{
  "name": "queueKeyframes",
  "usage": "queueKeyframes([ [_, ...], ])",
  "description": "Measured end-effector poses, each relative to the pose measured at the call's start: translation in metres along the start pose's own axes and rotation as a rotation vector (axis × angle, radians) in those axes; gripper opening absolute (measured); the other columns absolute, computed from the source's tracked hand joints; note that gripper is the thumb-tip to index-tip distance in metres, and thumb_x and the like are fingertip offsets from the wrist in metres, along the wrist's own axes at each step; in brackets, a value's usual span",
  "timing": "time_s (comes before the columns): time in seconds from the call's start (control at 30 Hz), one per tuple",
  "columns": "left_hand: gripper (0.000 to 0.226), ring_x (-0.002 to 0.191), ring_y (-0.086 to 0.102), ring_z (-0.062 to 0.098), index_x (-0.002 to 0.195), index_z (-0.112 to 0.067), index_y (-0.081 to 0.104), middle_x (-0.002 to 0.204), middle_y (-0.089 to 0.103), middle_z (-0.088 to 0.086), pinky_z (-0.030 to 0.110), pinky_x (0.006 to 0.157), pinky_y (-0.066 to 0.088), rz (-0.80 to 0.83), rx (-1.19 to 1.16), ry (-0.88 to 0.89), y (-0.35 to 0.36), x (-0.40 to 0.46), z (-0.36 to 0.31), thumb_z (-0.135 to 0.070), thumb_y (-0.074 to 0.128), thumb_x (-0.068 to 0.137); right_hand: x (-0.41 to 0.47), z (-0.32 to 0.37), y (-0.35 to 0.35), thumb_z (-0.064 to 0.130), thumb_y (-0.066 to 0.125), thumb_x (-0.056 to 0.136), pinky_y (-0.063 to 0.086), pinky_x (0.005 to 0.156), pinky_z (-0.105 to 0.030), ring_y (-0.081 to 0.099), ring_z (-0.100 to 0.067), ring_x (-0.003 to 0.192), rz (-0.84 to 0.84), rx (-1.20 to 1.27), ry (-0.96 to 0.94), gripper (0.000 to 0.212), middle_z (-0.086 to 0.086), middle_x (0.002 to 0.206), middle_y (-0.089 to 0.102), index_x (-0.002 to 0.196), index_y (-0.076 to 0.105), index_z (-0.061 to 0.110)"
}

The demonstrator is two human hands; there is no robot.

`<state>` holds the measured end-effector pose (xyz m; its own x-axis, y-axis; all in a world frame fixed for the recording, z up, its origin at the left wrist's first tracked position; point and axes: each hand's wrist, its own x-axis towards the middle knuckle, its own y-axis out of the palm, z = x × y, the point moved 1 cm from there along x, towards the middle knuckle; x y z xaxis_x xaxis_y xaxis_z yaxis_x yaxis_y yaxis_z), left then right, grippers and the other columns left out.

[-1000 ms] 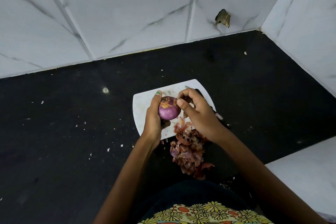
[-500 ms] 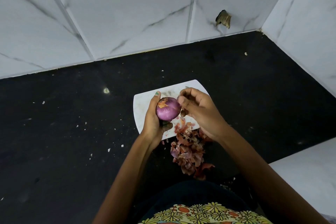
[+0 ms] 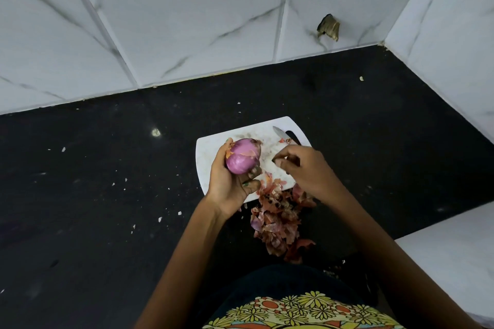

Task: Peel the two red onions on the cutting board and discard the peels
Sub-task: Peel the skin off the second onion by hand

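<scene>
**Red onion, part-peeled, in hand over cutting board**

Red onion: one seen, mostly bare purple, scraps of dry orange skin clinging at top and left side. Held above the left part of the cutting board, clear of its surface.

Left hand: fingers curled round the onion from below and behind, thumb at its lower right.

Right hand: just right of the onion, apart from it. Fingers bent together at the tips; whether a scrap of peel is pinched there cannot be told.

Cutting board: white, rounded corners, handle slot at far right corner, lying on the counter.

Knife: on the far right of the board, blade tip pointing left, handle hidden by the right hand.

Peels: reddish-brown heap spilling from the near board edge onto the counter.

Counter: black, flecked with pale crumbs. White marble tiles behind and at right.
</scene>
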<state>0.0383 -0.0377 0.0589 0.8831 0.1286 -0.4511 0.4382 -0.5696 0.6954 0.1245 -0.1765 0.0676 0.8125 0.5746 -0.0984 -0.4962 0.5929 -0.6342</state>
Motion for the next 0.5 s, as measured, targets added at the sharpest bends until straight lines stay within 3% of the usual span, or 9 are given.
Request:
queueKeyframes([
  [0.07, 0.059, 0.044, 0.038, 0.007, 0.077, -0.013, 0.075, 0.054, 0.045, -0.001, 0.018, 0.041, 0.023, 0.027, -0.024, -0.007, -0.001, 0.001, 0.001, -0.046, 0.031, 0.097, -0.002, -0.004, 0.000, 0.015, 0.062, 0.090, 0.037, 0.062, -0.006, 0.053, 0.004, 0.073, 0.099, -0.100, -0.011, 0.017, 0.013, 0.084, 0.057, 0.107, 0.066, 0.017],
  [0.13, 0.059, 0.044, 0.034, 0.009, 0.077, -0.011, 0.073, 0.051, 0.041, 0.000, 0.020, 0.044, 0.020, 0.048, -0.040, -0.023, -0.001, 0.000, 0.001, -0.046, 0.029, 0.097, -0.003, 0.000, -0.001, 0.018, 0.060, 0.092, 0.041, 0.071, -0.016, 0.053, 0.002, 0.076, 0.131, -0.148, -0.051, 0.017, 0.007, 0.093, 0.057, 0.108, 0.066, 0.015],
  [0.23, 0.053, 0.043, 0.031, 0.010, 0.081, -0.009, 0.063, 0.050, 0.037, 0.000, 0.021, 0.045, 0.019, 0.056, -0.051, -0.041, -0.001, 0.001, 0.001, -0.046, 0.029, 0.097, -0.005, 0.013, -0.003, 0.024, 0.059, 0.093, 0.047, 0.073, -0.028, 0.058, -0.010, 0.077, -0.018, -0.041, -0.117, 0.021, -0.002, 0.087, 0.064, 0.091, 0.069, 0.006],
  [0.33, 0.053, 0.042, 0.031, 0.009, 0.078, -0.010, 0.063, 0.049, 0.035, 0.000, 0.021, 0.043, 0.021, 0.072, -0.074, -0.053, -0.002, 0.001, 0.000, -0.045, 0.027, 0.096, -0.007, 0.033, -0.009, 0.017, 0.066, 0.088, 0.050, 0.070, -0.023, 0.062, -0.009, 0.081, -0.130, 0.185, -0.212, 0.008, 0.004, 0.089, 0.068, 0.093, 0.070, 0.012],
  [0.43, 0.056, 0.042, 0.032, 0.009, 0.067, -0.012, 0.062, 0.049, 0.035, 0.000, 0.020, 0.044, 0.022, 0.052, -0.059, -0.051, -0.001, 0.001, 0.000, -0.046, 0.028, 0.096, -0.009, 0.046, -0.011, 0.015, 0.069, 0.086, 0.052, 0.073, -0.020, 0.062, -0.008, 0.090, -0.074, 0.238, -0.338, 0.020, 0.005, 0.101, 0.064, 0.106, 0.068, 0.018],
  [0.5, 0.050, 0.043, 0.035, 0.009, 0.072, -0.013, 0.061, 0.052, 0.039, -0.001, 0.020, 0.044, 0.025, -0.010, -0.017, -0.017, 0.000, 0.001, 0.000, -0.047, 0.032, 0.095, -0.009, 0.050, -0.007, 0.019, 0.070, 0.083, 0.051, 0.076, -0.020, 0.060, -0.009, 0.092, -0.065, 0.185, -0.421, 0.027, 0.003, 0.102, 0.061, 0.111, 0.069, 0.017],
])
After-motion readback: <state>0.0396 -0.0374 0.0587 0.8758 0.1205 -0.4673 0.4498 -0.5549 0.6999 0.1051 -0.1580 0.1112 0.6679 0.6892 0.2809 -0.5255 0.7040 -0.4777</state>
